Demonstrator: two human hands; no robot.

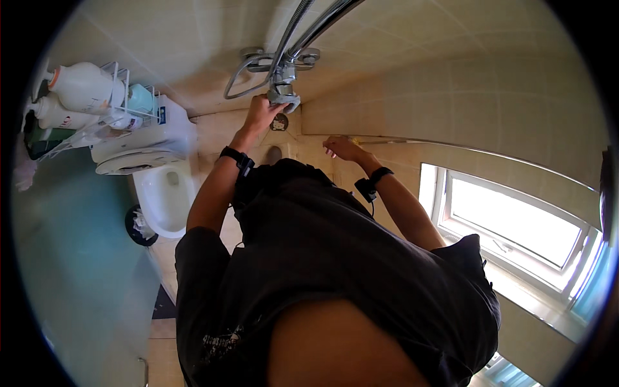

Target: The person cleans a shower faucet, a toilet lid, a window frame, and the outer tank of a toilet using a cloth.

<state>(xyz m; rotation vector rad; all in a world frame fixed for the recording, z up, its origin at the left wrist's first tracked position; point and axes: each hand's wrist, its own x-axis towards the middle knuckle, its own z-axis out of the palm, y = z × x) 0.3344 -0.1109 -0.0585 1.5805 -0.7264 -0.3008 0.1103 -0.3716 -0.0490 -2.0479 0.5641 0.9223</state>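
My left hand (260,115) reaches up to the wall-mounted shower mixer, its fingers closed on the chrome tap handle (284,99) at the bottom of the fitting. Above it, a metal hose (284,39) and a chrome riser pipe (322,27) run up from the mixer body (282,72). Lower and to the right is my right hand (345,149), close to the tiled wall. Its fingers are loosely bent and somewhat apart, and nothing shows in them. A small yellowish thing (354,140) is just behind that hand, too small to name. Each wrist wears a black band.
At the left stands a toilet (169,200) with its lid raised, beside a black bin (137,226). A white wire rack (119,103) holds several bottles above the tank. A frosted panel (84,258) lies farther left. On the right are a chrome strip (477,151) and a window (516,219).
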